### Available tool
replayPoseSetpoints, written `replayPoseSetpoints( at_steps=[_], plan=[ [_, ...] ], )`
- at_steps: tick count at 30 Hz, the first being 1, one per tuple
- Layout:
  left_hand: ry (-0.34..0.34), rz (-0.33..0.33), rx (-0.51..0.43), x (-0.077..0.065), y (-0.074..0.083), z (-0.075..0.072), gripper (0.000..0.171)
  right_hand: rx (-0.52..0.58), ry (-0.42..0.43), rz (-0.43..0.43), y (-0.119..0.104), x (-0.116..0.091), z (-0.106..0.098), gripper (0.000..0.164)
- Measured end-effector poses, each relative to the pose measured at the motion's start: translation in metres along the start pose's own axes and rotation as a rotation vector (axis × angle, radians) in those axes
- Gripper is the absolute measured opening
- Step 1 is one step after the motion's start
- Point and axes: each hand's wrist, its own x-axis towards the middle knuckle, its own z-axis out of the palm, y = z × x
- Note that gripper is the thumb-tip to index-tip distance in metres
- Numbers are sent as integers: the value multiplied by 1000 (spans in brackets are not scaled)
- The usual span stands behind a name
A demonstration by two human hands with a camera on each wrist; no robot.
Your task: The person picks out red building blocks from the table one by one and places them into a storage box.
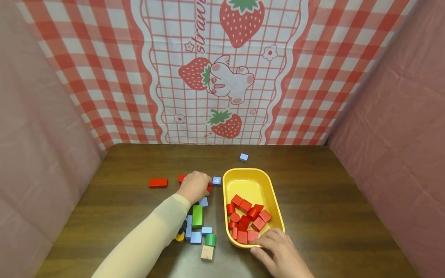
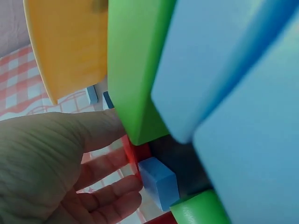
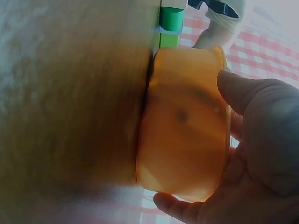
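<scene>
My left hand [image 1: 197, 186] lies on the table left of the yellow tray [image 1: 248, 172], its fingers curled over a red block [image 1: 210, 187]. In the left wrist view the red block [image 2: 134, 152] sits between the thumb and fingers [image 2: 110, 189]. Another red piece [image 1: 181, 178] peeks out behind the hand. My right hand [image 1: 276, 247] grips the tray's near rim, thumb inside and fingers on the outer wall [image 3: 187, 135]. Several red blocks [image 1: 247, 221] lie in the tray's near half.
A flat red block [image 1: 158, 183] lies to the left. Blue cubes [image 1: 217, 180] [image 1: 243, 157] sit beside and behind the tray. A green block [image 1: 197, 215], several blue blocks [image 1: 196, 236], a green cylinder [image 1: 210, 239] and a plain wooden block [image 1: 207, 253] cluster under my left forearm.
</scene>
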Motion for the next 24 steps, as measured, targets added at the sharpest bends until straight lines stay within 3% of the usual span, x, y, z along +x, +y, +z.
replayPoseSetpoints(
  at_steps=[10,18,24],
  plan=[
    [-22,3,12,-5,-1,0,35,-6,2,2,1,-1,1,14],
    [73,-17,-107,-25,8,-18,42,1,11,-5,0,-1,2,15],
    [90,24,-217,-43,31,-27,47,-6,18,-11,-1,-1,1,15]
  ],
)
